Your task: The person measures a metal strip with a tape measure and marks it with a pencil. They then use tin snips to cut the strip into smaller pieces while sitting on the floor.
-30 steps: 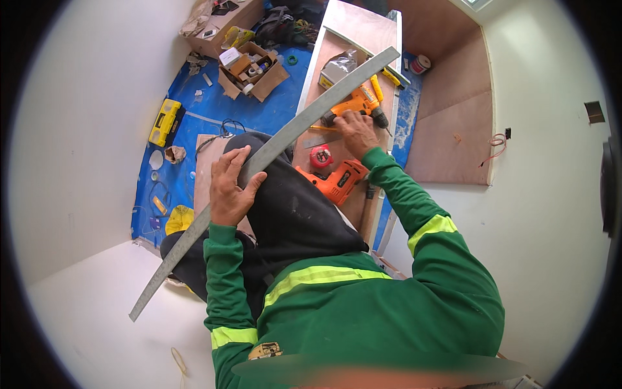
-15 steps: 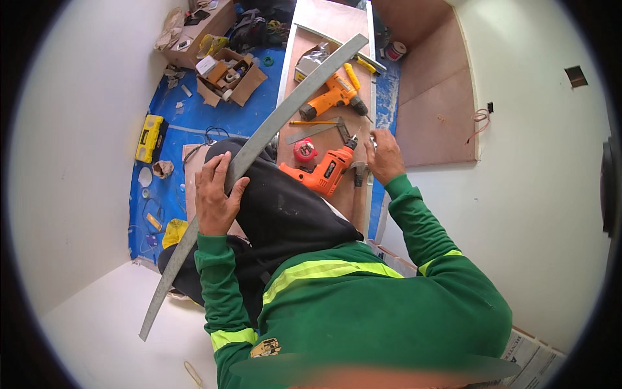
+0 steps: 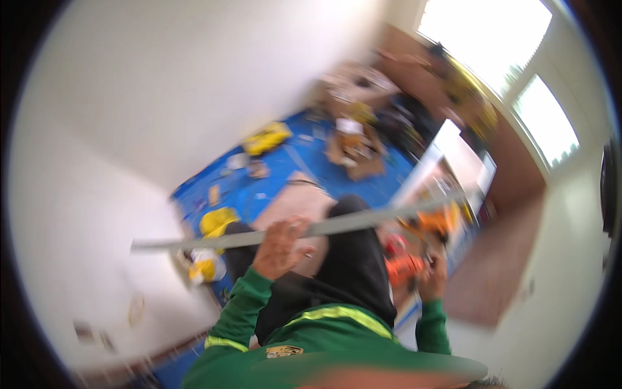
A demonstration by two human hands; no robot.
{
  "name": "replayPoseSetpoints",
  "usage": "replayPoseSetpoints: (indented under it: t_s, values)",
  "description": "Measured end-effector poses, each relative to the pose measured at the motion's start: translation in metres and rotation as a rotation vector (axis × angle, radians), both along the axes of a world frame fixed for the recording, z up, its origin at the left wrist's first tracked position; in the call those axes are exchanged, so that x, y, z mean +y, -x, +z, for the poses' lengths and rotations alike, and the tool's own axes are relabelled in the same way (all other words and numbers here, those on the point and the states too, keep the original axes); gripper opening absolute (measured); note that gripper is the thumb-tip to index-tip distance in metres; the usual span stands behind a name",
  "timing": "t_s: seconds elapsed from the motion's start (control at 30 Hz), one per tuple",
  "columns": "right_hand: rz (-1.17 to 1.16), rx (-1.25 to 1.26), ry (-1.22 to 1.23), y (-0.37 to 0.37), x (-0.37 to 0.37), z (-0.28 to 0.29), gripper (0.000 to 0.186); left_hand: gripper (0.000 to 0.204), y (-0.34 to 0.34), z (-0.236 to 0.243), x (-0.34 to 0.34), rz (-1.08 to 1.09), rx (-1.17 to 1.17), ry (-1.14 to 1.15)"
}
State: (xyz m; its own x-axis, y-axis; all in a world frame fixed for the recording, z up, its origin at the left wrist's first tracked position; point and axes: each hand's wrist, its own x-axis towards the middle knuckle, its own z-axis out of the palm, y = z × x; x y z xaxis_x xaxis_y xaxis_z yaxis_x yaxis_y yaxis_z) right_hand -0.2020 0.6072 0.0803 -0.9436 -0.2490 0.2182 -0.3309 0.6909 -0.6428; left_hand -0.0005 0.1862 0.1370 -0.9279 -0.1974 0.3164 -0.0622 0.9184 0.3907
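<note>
My left hand [image 3: 282,247] is closed around a long grey metal strip [image 3: 359,222], which lies across my lap and reaches out past both knees. The strip's right end passes over a bench-like board [image 3: 418,174] of tools. My right hand [image 3: 435,280] is beside an orange-red drill [image 3: 403,268], its blurred fingers curled around something I cannot make out. A red tape measure [image 3: 395,244] rests just beyond that drill. Farther off, a yellow-orange cordless drill [image 3: 442,220] lies by the strip's right end.
Blue sheeting [image 3: 228,174] covers the floor ahead. On it are a yellow case [image 3: 267,138] and an open cardboard box [image 3: 366,170] full of items. Yellow bags [image 3: 219,222] lie left of my knees. White walls rise at the left; bright windows [image 3: 492,39] are at upper right.
The view has swung to the left and blurred, bringing windows into sight. The metal strip now lies nearer to level, still in my left hand. My right hand stays by the orange-red drill.
</note>
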Motion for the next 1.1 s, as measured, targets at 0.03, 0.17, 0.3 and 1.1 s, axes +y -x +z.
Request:
replayPoseSetpoints:
  t_s: [0.03, 0.17, 0.3, 1.1]
  values:
    - [0.069, 0.064, 0.054, 0.01, -0.03, 0.015, 0.024, 0.079, -0.013, -0.002, -0.013, 0.026, 0.035, -0.003]
    - [0.388, -0.012, 0.272, 0.028, -0.163, 0.068, 0.022, 0.072, -0.064, -0.02, -0.063, 0.302, 0.11, -0.027]
    - [0.873, 0.296, 0.139, 0.032, -0.291, 0.088, 0.029, 0.055, -0.098, -0.049, -0.084, 0.559, 0.036, -0.018]
    - [1.639, 0.093, -0.345, -0.071, -0.375, 0.017, 0.053, 0.056, -0.092, -0.088, -0.054, 0.675, 0.008, -0.136]
